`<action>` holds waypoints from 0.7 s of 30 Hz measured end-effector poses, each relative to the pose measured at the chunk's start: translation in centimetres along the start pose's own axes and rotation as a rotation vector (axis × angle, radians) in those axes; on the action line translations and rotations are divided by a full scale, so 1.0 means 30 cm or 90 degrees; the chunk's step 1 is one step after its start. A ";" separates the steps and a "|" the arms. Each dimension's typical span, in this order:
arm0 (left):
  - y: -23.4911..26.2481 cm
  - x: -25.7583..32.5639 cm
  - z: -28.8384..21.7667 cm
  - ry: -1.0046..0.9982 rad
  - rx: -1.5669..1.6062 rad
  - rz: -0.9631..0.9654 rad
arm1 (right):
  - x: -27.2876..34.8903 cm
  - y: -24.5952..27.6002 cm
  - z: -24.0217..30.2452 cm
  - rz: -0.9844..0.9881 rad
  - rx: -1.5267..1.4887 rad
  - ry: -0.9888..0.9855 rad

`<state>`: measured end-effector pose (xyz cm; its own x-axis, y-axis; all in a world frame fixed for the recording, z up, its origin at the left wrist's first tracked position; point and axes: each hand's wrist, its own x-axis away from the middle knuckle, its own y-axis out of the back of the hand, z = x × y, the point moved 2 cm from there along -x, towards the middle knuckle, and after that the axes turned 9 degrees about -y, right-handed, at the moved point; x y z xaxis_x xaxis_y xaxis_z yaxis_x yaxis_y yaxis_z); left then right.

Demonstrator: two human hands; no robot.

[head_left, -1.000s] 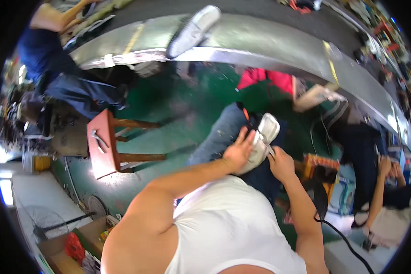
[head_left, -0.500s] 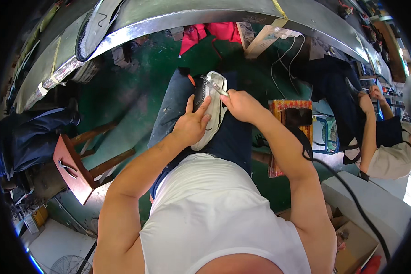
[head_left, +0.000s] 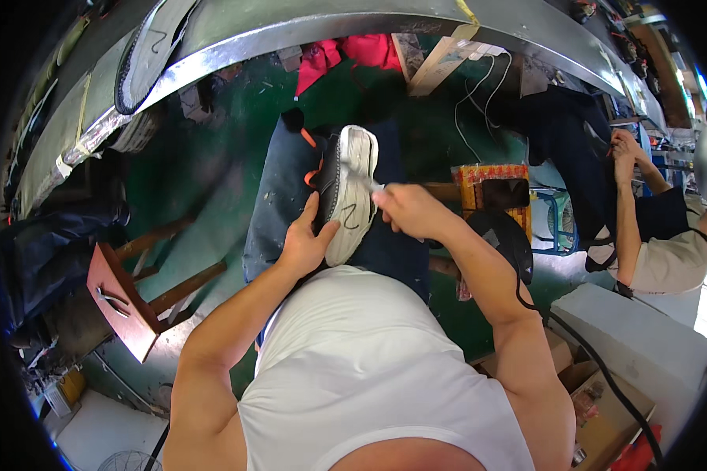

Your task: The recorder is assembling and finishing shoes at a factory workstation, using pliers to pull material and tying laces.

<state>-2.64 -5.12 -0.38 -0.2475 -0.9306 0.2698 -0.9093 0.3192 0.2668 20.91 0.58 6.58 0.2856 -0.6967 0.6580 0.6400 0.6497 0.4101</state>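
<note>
A shoe [head_left: 359, 149] lies sole up across my lap, its toe pointing away from me. The underside is pale, with a dark curved mark near the heel, and a black upper with orange trim shows along its left side. My left hand [head_left: 305, 243] grips the shoe's left edge near the heel, thumb over the sole. In my right hand [head_left: 412, 210], fingers are wrapped around a slim metal hand tool [head_left: 361, 180]. Motion smears the tool's head, which is over the middle of the sole; whether it touches cannot be told.
A metal-edged bench [head_left: 291, 22] runs across the far side, with another shoe piece [head_left: 151, 59] on it. Pliers [head_left: 113, 301] rest on a wooden stool [head_left: 130, 326] at left. A co-worker [head_left: 652, 235] sits at right. A black cable [head_left: 597, 361] passes beside my right arm.
My left hand has slid nearer, toward the heel, uncovering the dark mark and the orange trim. The tool's head has moved from near the toe to the middle of the sole.
</note>
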 end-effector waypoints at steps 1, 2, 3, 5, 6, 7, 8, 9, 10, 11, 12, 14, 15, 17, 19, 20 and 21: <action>0.000 -0.005 -0.001 -0.005 -0.001 0.003 | 0.021 0.049 0.032 -0.053 -0.081 -0.037; 0.001 -0.013 -0.004 -0.001 0.025 0.007 | -0.043 0.053 -0.017 -0.220 -0.197 0.176; 0.001 -0.020 -0.005 0.004 0.052 0.014 | -0.066 0.074 0.002 -0.339 -0.257 0.194; 0.004 -0.034 -0.049 0.006 0.066 0.029 | -0.142 0.077 -0.020 -0.400 -0.232 0.076; 0.010 -0.030 -0.060 0.017 0.082 0.036 | -0.175 0.048 -0.001 -0.243 0.063 -0.022; 0.014 -0.012 -0.049 0.013 0.079 0.036 | -0.160 0.047 -0.008 -0.158 -0.034 -0.030; 0.018 0.016 -0.029 -0.036 0.043 0.059 | -0.130 0.038 -0.016 -0.073 -0.130 -0.036; 0.027 -0.005 -0.029 -0.092 0.007 0.071 | -0.113 0.044 -0.011 -0.097 -0.192 -0.006; 0.044 0.012 -0.190 0.014 -0.050 0.156 | -0.077 0.022 -0.031 -0.122 -0.263 0.015; 0.038 0.004 -0.192 0.056 -0.101 0.178 | -0.083 0.008 -0.069 -0.153 -0.299 0.024; 0.043 0.001 -0.196 0.100 -0.150 0.185 | -0.090 -0.006 -0.098 -0.149 -0.292 0.040; 0.081 -0.011 -0.263 0.097 -0.203 0.180 | -0.097 -0.015 -0.173 -0.208 -0.441 0.008; 0.109 -0.011 -0.263 0.033 -0.192 0.152 | -0.099 -0.009 -0.204 -0.219 -0.475 -0.013; 0.183 -0.017 -0.350 -0.091 -0.251 0.074 | -0.075 0.009 -0.243 -0.241 -0.524 -0.040; 0.257 -0.030 -0.463 -0.189 -0.240 0.030 | -0.041 0.030 -0.238 -0.257 -0.533 -0.030; 0.285 -0.034 -0.509 -0.189 -0.244 0.019 | -0.023 0.038 -0.234 -0.264 -0.530 -0.018; 0.306 -0.034 -0.564 -0.278 -0.173 0.007 | -0.005 0.046 -0.240 -0.227 -0.548 -0.027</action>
<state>-5.08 1.80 17.44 -0.4256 -0.8967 -0.1217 -0.8008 0.3106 0.5121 26.90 -0.61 2.50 -0.0450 -0.7888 0.6130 0.9981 -0.0612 -0.0054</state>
